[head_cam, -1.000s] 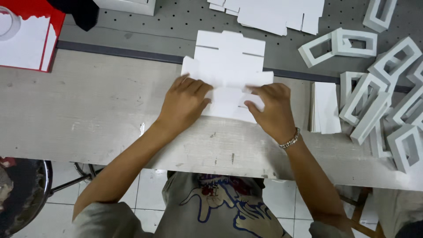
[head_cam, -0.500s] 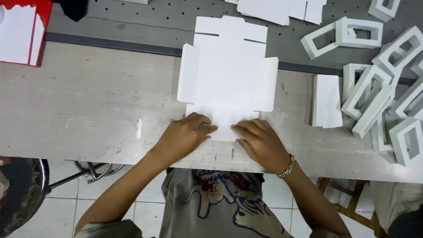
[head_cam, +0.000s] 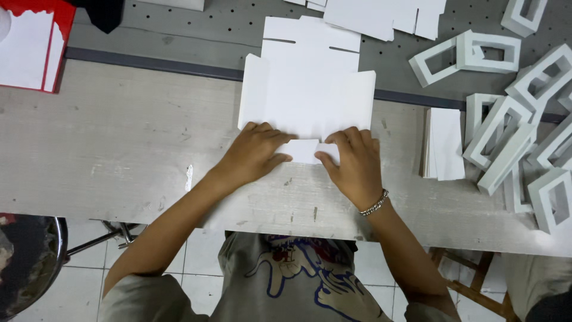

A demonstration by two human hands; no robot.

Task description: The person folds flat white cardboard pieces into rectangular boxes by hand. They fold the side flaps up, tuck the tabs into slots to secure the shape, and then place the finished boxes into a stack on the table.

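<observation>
White die-cut cardboard blank (head_cam: 310, 89): centre of frame, flat on the grey workbench (head_cam: 107, 155), now with side flaps raised. Left hand (head_cam: 253, 155) and right hand (head_cam: 353, 164): have drawn down to its near edge, fingers pressed together flattening the bottom tab. Folded white frames (head_cam: 512, 125): piled at right.

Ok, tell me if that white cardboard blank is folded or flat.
Mostly flat: the white cardboard blank lies spread on the table, only its near flap under both hands looks creased.

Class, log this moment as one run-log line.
left hand: pressing cardboard blank near flap | right hand: same flap | workbench | folded frames at right
</observation>
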